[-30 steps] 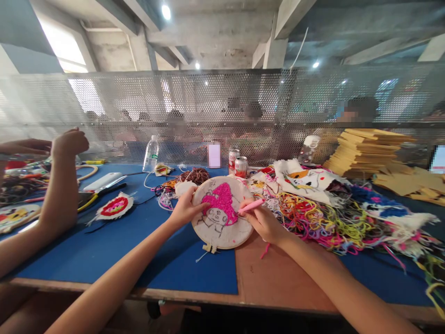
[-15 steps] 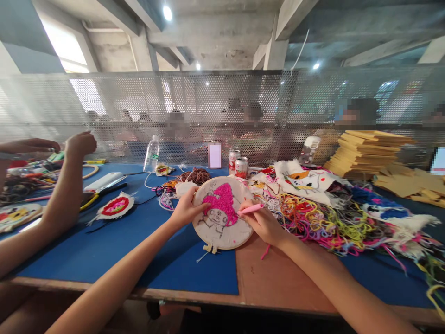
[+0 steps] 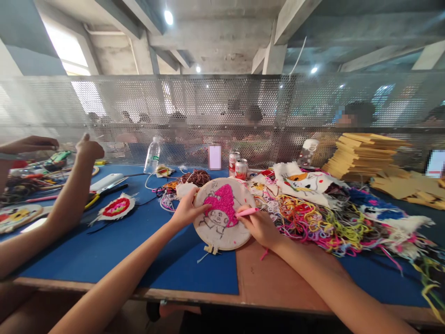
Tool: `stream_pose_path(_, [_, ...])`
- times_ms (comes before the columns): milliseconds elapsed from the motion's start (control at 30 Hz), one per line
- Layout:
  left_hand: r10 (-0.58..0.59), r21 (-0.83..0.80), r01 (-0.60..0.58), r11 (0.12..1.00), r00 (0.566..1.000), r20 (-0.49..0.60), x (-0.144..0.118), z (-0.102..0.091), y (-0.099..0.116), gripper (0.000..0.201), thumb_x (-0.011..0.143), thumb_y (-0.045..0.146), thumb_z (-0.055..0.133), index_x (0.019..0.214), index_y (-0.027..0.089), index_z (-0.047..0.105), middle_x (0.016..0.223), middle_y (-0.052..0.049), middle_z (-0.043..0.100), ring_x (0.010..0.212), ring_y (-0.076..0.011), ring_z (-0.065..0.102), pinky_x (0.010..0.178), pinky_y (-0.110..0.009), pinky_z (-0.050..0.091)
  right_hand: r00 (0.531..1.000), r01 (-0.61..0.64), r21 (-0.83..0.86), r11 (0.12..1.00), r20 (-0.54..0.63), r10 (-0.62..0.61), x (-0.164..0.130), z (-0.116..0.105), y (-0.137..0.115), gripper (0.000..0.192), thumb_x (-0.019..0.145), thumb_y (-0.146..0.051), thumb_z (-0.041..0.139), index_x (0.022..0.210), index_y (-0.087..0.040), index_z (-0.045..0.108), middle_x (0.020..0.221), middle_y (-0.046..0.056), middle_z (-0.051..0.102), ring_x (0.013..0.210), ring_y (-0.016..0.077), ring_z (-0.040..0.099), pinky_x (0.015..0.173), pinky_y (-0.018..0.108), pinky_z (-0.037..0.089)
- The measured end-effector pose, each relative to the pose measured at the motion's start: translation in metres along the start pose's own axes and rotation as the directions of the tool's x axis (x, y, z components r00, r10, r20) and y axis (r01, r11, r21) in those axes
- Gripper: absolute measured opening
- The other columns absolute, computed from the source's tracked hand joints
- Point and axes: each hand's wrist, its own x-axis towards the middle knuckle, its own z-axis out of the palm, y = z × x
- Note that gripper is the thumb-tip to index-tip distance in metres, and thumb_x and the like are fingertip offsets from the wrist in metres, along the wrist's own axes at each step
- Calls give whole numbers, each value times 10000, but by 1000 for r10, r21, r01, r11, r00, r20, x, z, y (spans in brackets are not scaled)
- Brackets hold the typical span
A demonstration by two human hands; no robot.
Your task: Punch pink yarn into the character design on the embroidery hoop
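- Embroidery hoop (image 3: 222, 214): round, pale cloth, pink tufted patch over a sketched figure; tilted up off the table
- Pink punch needle (image 3: 247, 212): tip on cloth at patch edge

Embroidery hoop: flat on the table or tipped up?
Tipped up: the embroidery hoop leans, left hand gripping its edge, face toward the camera.

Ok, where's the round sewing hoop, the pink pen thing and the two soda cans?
Embroidery hoop (image 3: 222, 215): head view, on the pink stitched patch.
Pink tool (image 3: 247, 212): head view, mid-shaft.
Soda cans (image 3: 241, 169): head view, on the nearer can's side.
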Motion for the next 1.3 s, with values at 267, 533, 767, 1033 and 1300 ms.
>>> stream_pose_path(267, [12,17,-12,1000,1000,-3,0,0,-1,372,688,386,658,942,173,490,801,0,587,735,-161,565,636,-270,462,994,44,45,998,-105,-39,-2,-2,4,97,921,-261,402,923,-221,490,864,53,642,784,185,639,689,301,492])
stream_pose_path(533, [10,40,-10,999,1000,4,2,0,-3,386,688,377,657,970,170,494,839,-7,597,757,-166,570,654,-277,470,985,87,82,993,-156,-74,-1,-3,5,79,924,-231,388,956,-226,460,908,53,639,777,171,632,680,296,496])
stream_pose_path(767, [16,3,-16,1000,1000,11,1,0,-4,383,694,366,654,979,167,493,806,2,590,719,-150,566,642,-270,471,984,83,62,995,-161,-72,-1,-3,4,93,930,-245,381,964,-231,466,916,50,641,783,167,631,693,295,495])
stream_pose_path(1033, [44,33,-44,998,999,8,0,0,0,406,695,380,657,1003,173,494,843,-5,597,750,-157,572,654,-273,475,999,30,4,1000,-29,-29,2,-3,1,109,920,-234,421,934,-220,528,945,32,667,749,156,643,630,253,462])
stream_pose_path(1300, [59,23,-59,998,998,17,1,0,0,384,700,378,659,976,173,489,818,-1,598,724,-153,569,628,-263,470,997,-60,10,998,-50,60,3,1,-2,88,901,-246,460,908,-212,541,919,37,673,752,167,651,632,260,476])
